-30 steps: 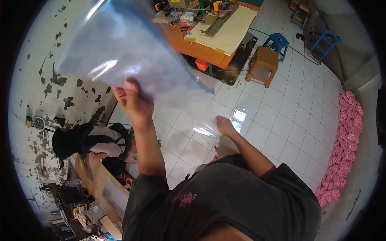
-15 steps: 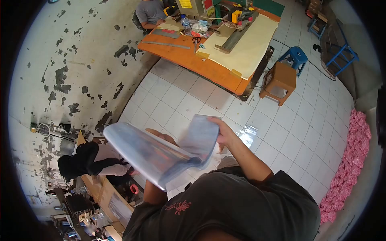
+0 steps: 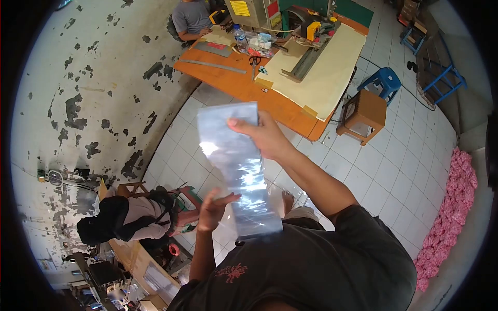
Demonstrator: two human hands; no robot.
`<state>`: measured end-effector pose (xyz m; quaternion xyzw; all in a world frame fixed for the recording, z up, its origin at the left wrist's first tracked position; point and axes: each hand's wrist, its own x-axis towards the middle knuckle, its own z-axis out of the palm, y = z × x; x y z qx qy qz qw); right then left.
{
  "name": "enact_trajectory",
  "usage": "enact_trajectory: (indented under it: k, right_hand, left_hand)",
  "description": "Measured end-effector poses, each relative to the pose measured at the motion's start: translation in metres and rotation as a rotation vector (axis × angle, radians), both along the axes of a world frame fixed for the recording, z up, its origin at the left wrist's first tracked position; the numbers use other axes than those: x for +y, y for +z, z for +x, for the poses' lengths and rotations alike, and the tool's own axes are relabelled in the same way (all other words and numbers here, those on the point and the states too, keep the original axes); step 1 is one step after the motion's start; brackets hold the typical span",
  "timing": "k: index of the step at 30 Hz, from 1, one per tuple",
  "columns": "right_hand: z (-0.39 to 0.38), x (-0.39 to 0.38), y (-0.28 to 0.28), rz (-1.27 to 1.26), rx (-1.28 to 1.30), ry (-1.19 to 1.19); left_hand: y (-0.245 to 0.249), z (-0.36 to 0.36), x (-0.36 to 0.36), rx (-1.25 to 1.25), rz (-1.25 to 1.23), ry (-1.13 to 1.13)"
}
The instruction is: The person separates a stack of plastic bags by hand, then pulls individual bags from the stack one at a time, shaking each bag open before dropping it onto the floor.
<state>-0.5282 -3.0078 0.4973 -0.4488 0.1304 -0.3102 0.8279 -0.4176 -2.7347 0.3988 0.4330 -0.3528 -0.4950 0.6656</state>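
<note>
Plastic bag (image 3: 241,176) straightened, hanging from one hand

The right hand (image 3: 264,137) pinched the bag's top, holding it up before the chest; half a second earlier it sagged, bent across both hands. The left hand (image 3: 213,207) had let go, fingers spread wide at its lower edge.

Dark charcoal short-sleeved T-shirt (image 3: 321,264), loose, faintly creased across the chest. Small rust-red spiky print (image 3: 234,271) on the chest, on the side below the left hand (image 3: 215,210). Right sleeve hem (image 3: 358,215) ends well back from the grip of the right hand (image 3: 264,137); forearms bare from there forward. Both hands bare. Pale beige cloth (image 3: 303,212) shows just past the shirt's edge; garment unclear.
</note>
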Motion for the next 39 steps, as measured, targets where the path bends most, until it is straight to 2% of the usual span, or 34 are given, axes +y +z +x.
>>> enact_trajectory:
  k: [1,2,4,5,6,8,9,10,11,12,14,15,17,19,21,24,26,27,29,31,34,36,38,39]
  right_hand:
    - [0.004,0.006,0.007,-0.035,-0.015,-0.006]
    - [0.003,0.01,0.016,-0.04,-0.014,-0.008]
    - [0.001,0.023,0.029,-0.287,0.13,0.086]
    - [0.005,0.036,0.026,-0.237,0.071,0.104]
    - [0.008,0.048,0.019,-0.239,0.077,0.094]
    - [0.012,0.07,0.004,-0.482,0.214,0.163]
    - [0.011,0.079,0.007,-0.484,0.223,0.165]
    - [0.007,0.086,0.013,-0.532,0.186,0.183]
    - [0.002,0.093,0.018,-0.578,0.148,0.199]
    - [-0.004,0.1,0.02,-0.579,0.155,0.198]
    - [-0.019,0.109,0.02,-0.449,0.203,0.373]
    - [-0.022,0.111,0.018,-0.646,0.145,0.343]
    - [-0.029,0.126,0.016,-0.703,0.066,0.343]
    - [-0.035,0.138,0.017,-0.758,-0.015,0.341]
    - [-0.041,0.15,0.029,-0.76,-0.125,0.353]
    - [-0.047,0.164,0.044,-0.793,-0.14,0.347]
    - [-0.054,0.17,0.044,-0.766,-0.107,0.303]
    - [-0.06,0.172,0.041,-0.749,-0.052,0.234]
    - [-0.072,0.176,0.037,-0.704,0.069,0.108]
    - [-0.082,0.18,0.022,-0.677,0.088,0.017]
    - [-0.09,0.186,0.0,-0.552,0.154,-0.167]
    - [-0.09,0.183,-0.012,-0.605,0.147,-0.258]
    - [-0.091,0.179,-0.024,-0.597,0.176,-0.298]
    - [-0.089,0.176,-0.027,-0.621,0.167,-0.327]
  left_hand:
    - [0.001,-0.001,-0.001,0.281,-0.207,0.09]
    - [-0.017,0.015,0.003,0.284,-0.212,0.088]
    - [-0.099,0.072,0.021,0.703,-0.363,0.198]
    - [-0.141,0.088,0.025,0.751,-0.233,0.245]
    - [-0.142,0.087,0.019,0.757,-0.232,0.236]
    - [-0.14,0.066,-0.009,0.787,0.477,0.627]
    - [-0.114,0.051,-0.028,0.796,0.478,0.625]
    - [-0.069,0.034,-0.048,0.747,0.228,0.342]
    - [-0.044,0.031,-0.061,0.682,-0.02,0.06]
    - [-0.026,0.033,-0.068,0.661,-0.125,-0.086]
    - [0.007,0.03,-0.07,0.671,-0.162,-0.224]
    - [0.016,0.031,-0.071,0.68,-0.158,-0.269]
    - [0.021,0.035,-0.074,0.708,-0.097,-0.343]
    - [0.004,0.045,-0.082,0.761,0.047,-0.372]
    - [-0.045,0.062,-0.093,0.783,0.27,-0.334]
    - [-0.127,0.092,-0.119,0.677,0.556,-0.269]
    - [-0.157,0.112,-0.14,0.578,0.673,-0.26]
    - [-0.153,0.12,-0.149,0.56,0.67,-0.248]
    - [-0.109,0.131,-0.167,0.587,0.622,-0.187]
    - [-0.073,0.146,-0.187,0.608,0.475,-0.155]
    - [0.009,0.151,-0.201,0.448,0.2,-0.15]
    - [0.051,0.152,-0.206,0.397,0.116,-0.17]
    - [0.087,0.151,-0.212,0.207,0.006,0.01]
    - [0.108,0.147,-0.213,0.188,-0.029,0.018]
